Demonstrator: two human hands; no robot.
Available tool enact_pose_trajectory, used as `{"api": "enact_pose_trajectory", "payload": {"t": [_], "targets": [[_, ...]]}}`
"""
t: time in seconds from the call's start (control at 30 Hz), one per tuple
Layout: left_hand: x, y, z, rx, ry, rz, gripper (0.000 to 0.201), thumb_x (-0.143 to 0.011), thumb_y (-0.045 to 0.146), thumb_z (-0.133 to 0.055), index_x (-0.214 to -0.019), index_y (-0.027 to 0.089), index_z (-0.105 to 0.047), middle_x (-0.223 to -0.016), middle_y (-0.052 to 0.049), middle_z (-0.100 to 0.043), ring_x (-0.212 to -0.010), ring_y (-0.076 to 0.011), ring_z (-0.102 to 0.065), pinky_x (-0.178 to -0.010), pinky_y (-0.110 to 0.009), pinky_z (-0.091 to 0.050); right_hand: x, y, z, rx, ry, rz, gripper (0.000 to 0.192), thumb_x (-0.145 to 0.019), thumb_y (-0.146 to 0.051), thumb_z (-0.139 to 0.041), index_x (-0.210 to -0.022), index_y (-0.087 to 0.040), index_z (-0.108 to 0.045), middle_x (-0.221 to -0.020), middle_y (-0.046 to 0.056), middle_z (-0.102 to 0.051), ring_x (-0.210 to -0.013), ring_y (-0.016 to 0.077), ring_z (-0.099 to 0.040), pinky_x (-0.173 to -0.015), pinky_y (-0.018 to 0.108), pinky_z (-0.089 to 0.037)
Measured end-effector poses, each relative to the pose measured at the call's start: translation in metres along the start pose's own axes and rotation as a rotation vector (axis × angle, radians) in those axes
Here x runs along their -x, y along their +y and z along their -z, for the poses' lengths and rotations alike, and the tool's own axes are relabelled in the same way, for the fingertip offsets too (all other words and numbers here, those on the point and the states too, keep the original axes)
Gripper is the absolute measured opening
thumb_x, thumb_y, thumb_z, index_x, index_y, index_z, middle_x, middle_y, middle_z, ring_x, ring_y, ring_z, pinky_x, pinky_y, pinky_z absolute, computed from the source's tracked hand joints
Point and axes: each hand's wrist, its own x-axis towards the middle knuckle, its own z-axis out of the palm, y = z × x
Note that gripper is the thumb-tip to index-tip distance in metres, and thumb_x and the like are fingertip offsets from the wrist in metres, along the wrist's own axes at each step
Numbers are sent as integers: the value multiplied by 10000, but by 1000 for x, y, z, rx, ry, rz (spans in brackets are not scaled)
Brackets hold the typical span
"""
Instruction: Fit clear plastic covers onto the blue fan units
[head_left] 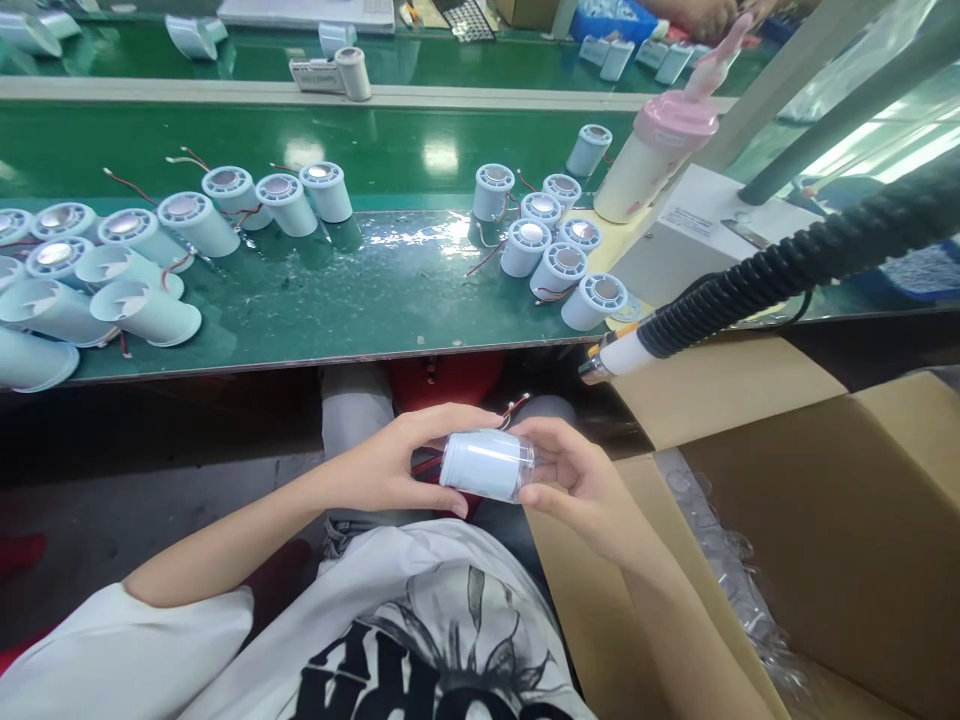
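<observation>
Both hands, left hand (390, 465) and right hand (577, 480), clasp a white cylinder (487, 465) at six o'clock below the surface (360, 300), fingers best kept clear of its red wires (427, 463).

white cylinder (487, 463), green bench (337, 290), pink-capped bottle (652, 150)

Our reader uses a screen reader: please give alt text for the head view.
Both hands, left hand and right hand, hold a white cylinder with red wires above the lap. Similar cylinders crowd the green bench ahead.
</observation>
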Motion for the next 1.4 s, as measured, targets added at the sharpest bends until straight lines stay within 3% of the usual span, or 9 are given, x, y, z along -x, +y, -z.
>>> {"api": "enact_pose_trajectory", "payload": {"t": [0.5, 0.67, 0.9, 1.17, 1.27, 1.33, 1.4], "targets": [[3, 1, 1, -57, 1, -40, 784, -671, 250, -792, -1369, 297, -439, -1390, -97, -501, -1281, -265, -470, -1080, -399, -378, -10, 7, -8, -265, 32, -213, 439, -719, -522, -703, -946, -200, -510, -726, -22, -618, -560, 112, -616, -489, 222, -543], [4, -1, 0, -36, -4, -54, 788, -669, 235, -792, -1372, 298, -441, -1401, -102, -491, -1293, -277, -457, -1087, -418, -367, -11, 15, -11, -315, -6, -287, 468, -766, -614, -603, -921, -195, -465, -599, -17, -638, -469, 133, -632, -399, 192, -493], [2, -3, 0, -24, 6, -113, 793, -651, 205, -803, -1359, 306, -459, -1410, -113, -480, -1283, -291, -465, -1063, -435, -388, -15, 12, -18, -448, -67, -425, 563, -709, -730, -552, -866, -194, -477, -523, -1, -639, -374, 120, -578, -305, 150, -398], [4, 2, -2, -6, 9, -84, 721, -679, 177, -777, -1323, 314, -486, -1360, -106, -494, -1254, -280, -478, -1022, -416, -429, -13, 10, -17, -491, -205, -605, 692, -869, -716, -233, -690, -139, -571, -506, 24, -580, -325, 56, -495, -276, 113, -312], [6, 6, -5, 80, 35, 19, 653, -715, 191, -748, -1306, 293, -491, -1329, -101, -501, -1238, -270, -490, -966, -368, -481, -8, 15, -17, -392, -166, -405, 675, -818, -771, -294, -897, -163, -577, -606, 22, -613, -420, 99, -566, -332, 153, -409], [6, 10, -8, 158, 61, 111, 624, -732, 207, -736, -1299, 291, -489, -1323, -88, -506, -1209, -255, -516, -939, -345, -502, -4, 19, -14, -213, -59, -119, 643, -784, -736, -460, -1166, -220, -494, -941, 80, -670, -746, 179, -681, -576, 265, -573], [7, 13, -9, 241, 79, 193, 612, -739, 229, -732, -1297, 291, -487, -1311, -79, -520, -1144, -237, -563, -907, -336, -523, 0, 20, -11, 84, 29, 218, 692, -752, -566, -673, -1320, -307, -376, -1329, 109, -514, -1154, 252, -568, -913, 409, -528]]}}
